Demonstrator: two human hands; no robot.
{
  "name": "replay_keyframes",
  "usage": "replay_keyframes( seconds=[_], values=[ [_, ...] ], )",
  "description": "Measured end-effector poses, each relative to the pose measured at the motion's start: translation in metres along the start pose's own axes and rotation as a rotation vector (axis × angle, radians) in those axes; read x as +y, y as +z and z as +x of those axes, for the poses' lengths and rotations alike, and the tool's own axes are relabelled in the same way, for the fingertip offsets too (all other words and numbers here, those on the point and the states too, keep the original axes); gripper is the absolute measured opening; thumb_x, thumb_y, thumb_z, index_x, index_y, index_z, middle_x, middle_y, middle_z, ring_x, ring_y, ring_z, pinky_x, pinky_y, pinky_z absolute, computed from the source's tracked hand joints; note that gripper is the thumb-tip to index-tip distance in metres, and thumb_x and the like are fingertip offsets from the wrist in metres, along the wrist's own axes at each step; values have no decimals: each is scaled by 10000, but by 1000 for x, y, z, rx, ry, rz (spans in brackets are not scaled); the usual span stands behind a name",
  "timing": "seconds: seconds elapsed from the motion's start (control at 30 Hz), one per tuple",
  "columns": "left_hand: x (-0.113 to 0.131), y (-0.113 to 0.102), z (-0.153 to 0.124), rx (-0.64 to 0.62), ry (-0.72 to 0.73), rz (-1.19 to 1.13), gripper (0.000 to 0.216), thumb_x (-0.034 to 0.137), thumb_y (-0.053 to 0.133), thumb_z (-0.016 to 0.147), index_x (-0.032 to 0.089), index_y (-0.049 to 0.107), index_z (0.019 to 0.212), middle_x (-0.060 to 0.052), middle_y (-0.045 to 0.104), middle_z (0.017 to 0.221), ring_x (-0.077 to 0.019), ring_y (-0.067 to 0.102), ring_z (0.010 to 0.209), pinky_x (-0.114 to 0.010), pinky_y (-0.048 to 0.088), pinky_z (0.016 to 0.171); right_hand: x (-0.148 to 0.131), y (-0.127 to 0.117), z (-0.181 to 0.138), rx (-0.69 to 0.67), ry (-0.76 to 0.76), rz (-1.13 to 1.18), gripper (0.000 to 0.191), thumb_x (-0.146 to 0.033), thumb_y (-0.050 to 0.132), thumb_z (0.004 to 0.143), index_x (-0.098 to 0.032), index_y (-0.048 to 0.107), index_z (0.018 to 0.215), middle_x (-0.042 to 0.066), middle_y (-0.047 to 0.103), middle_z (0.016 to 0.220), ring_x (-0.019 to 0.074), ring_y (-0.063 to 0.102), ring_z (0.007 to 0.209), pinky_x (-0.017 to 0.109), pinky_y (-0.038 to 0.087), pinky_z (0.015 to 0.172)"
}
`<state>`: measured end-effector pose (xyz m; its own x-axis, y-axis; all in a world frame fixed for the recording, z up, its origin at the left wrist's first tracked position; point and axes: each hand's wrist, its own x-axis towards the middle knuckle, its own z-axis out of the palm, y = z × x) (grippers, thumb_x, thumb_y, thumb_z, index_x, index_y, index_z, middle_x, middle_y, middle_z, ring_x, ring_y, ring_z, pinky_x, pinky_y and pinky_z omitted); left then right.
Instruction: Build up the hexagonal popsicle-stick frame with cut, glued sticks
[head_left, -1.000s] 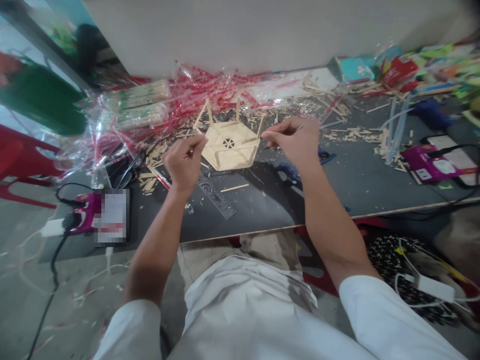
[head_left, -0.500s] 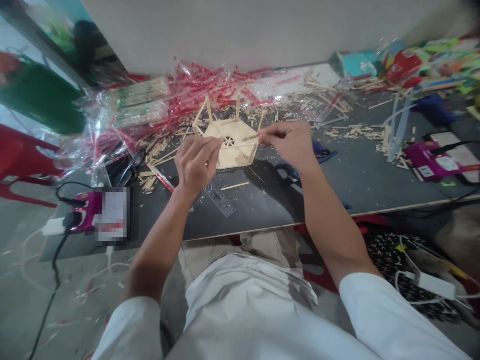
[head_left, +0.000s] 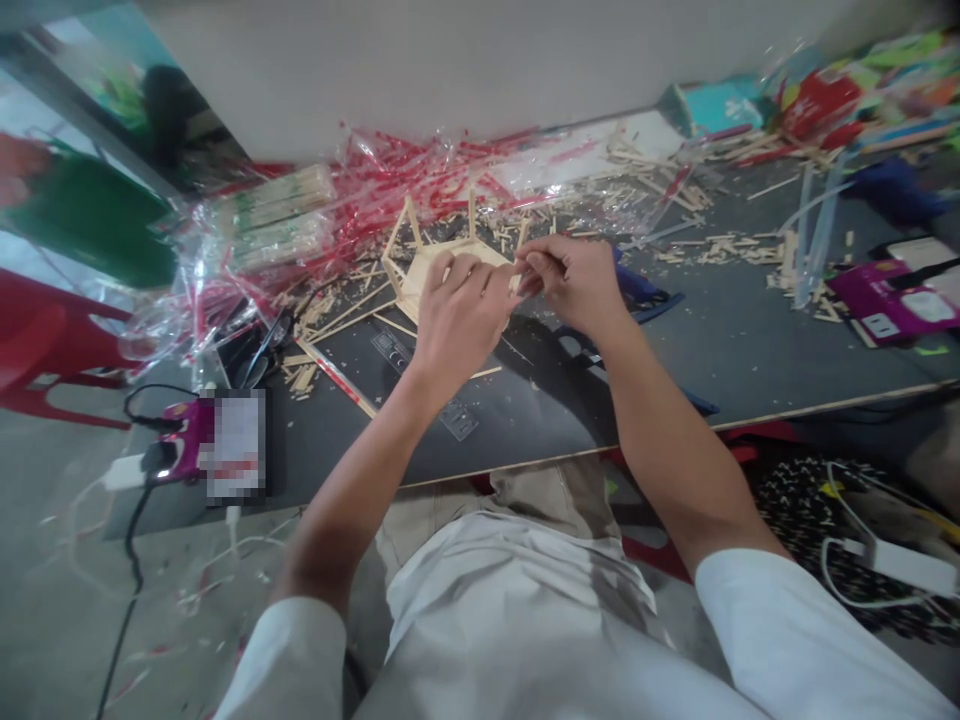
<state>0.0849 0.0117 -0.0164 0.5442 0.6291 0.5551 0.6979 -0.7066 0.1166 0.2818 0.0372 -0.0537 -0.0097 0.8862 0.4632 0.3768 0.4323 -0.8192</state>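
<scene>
Both hands are bunched right over the little pale hexagonal model made of wooden sticks (head_left: 411, 272), which sits on the dark grey board tabletop (head_left: 675, 350) out in front of me, up near the far side. My left hand (head_left: 459, 318) is draped across the top of it, fingers curled down, so most of the flat deck is hidden and only the left edge and a few upright posts poke out past my knuckles. My right hand (head_left: 576, 282) comes in from the other side with thumb and fingertips pinched together right where they meet my left fingertips; there's something thin and pale between them, looks like a stick, but it's too small and blurry for me to be sure. Can't tell if my left hand is really gripping the model or just resting on it. As for stuff that holds stuff: behind the model there's a heap of crinkly clear cellophane wrappers with red stripes (head_left: 390, 190), and two of the clear packs (head_left: 281, 215) on the left are full of pale sticks lying side by side. Loose offcuts and stick bits (head_left: 720, 250) are scattered all over the board to the right. A flat clear plastic ruler (head_left: 424, 380) lies just under my left wrist, and a purple box with a cable (head_left: 889, 305) sits off at the right edge.
</scene>
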Motion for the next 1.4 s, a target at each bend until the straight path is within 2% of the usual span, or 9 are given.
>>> replay_keyframes(
  seconds=[0.1, 0.2, 0.33, 0.4, 0.57, 0.73, 1.0, 1.2, 1.4],
  values=[
    [-1, -8, 6, -133, -57, -38, 191, 335, 583, 1024, 232, 718, 1112, -84, 768, 1048, -299, 672, 1142, -520, 429, 1124, -2, 0, -1, 0, -25, -52, 281, -463, 571, 999, -238, 737, 973, -4, 767, 816, 113, 694, 592, 261, 575, 604],
    [-2, -15, 11, -227, -127, -65, 211, 301, 560, 1021, 245, 760, 1059, -66, 784, 1013, -293, 689, 1092, -502, 457, 1069, -4, 0, -1, -8, -44, -99, 184, -379, 616, 964, -242, 737, 983, -4, 753, 805, 137, 698, 620, 286, 576, 632],
    [-1, -18, 17, -252, -196, -126, 209, 286, 586, 990, 233, 783, 1038, -56, 797, 1006, -277, 709, 1035, -468, 486, 1023, -4, 2, -1, -2, -93, -120, 108, -261, 632, 915, -242, 733, 948, 23, 761, 887, 185, 714, 751, 338, 593, 720],
    [-3, -19, 18, -264, -207, -176, 196, 280, 609, 973, 222, 783, 1042, -58, 799, 1016, -257, 718, 1003, -426, 508, 983, -4, 3, -1, -19, -118, -133, 98, -225, 633, 901, -234, 726, 930, 36, 763, 895, 190, 708, 751, 346, 590, 724],
    [-6, -24, 25, -319, -213, -217, 198, 252, 617, 953, 211, 796, 1029, -59, 800, 977, -239, 723, 941, -380, 520, 914, -4, 6, 0, -72, -211, -171, 117, -259, 636, 899, -201, 717, 959, 43, 753, 887, 152, 664, 676, 312, 569, 680],
    [-8, -28, 31, -339, -181, -188, 178, 275, 640, 925, 241, 812, 955, -41, 805, 953, -241, 724, 937, -389, 519, 927, -6, 8, 0, -139, -195, -190, 191, -118, 562, 833, -197, 715, 915, 23, 733, 857, 119, 628, 676, 258, 537, 672],
    [-7, -30, 34, -346, -213, -164, 185, 298, 659, 909, 254, 834, 947, -43, 809, 907, -263, 733, 953, -420, 517, 948, -6, 9, -1, -116, -202, -186, 123, -207, 596, 876, -187, 715, 852, 18, 716, 784, 126, 621, 674, 268, 502, 669],
    [-5, -31, 36, -365, -258, -150, 196, 312, 661, 908, 256, 839, 967, -51, 812, 925, -270, 731, 978, -422, 521, 961, -3, 11, -1, -96, -188, -199, 137, -203, 582, 887, -198, 712, 846, 12, 716, 789, 123, 604, 677, 267, 493, 687],
    [-4, -29, 33, -382, -302, -153, 215, 350, 678, 885, 265, 828, 1014, -49, 815, 1000, -279, 718, 1042, -439, 514, 1005, -2, 10, -1, -131, -191, -187, 126, -186, 588, 868, -180, 712, 853, 25, 719, 781, 129, 611, 670, 274, 495, 680]
  ],
)
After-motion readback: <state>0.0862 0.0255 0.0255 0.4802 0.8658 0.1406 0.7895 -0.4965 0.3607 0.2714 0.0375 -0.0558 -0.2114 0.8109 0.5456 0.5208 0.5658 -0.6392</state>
